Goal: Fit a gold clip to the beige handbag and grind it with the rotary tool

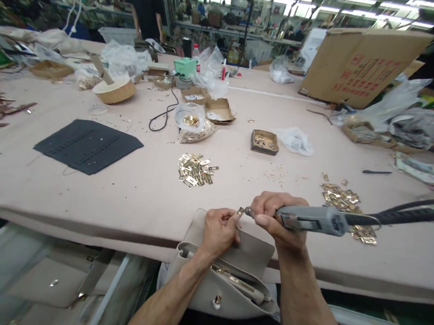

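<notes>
My left hand (220,231) pinches a small gold metal plate (240,212) between thumb and fingers, above the raised flap of a beige handbag (225,291). The bag stands open at the table's front edge, with a zip and a gold clasp (217,301) showing. In my right hand (280,218) is a grey electric screwdriver (310,219), held level, its tip pointing left at the plate. Whether tip and plate touch, I cannot tell. A cable runs off to the right. Beyond my hands lies a pile of gold plates (196,171).
More gold pieces (344,197) lie on the right, partly behind the screwdriver. A small box of fittings (264,141), a plastic bag of parts (194,123) and a dark panel (89,145) are farther back. A crate of bags (52,279) stands lower left. A person (144,6) stands beyond.
</notes>
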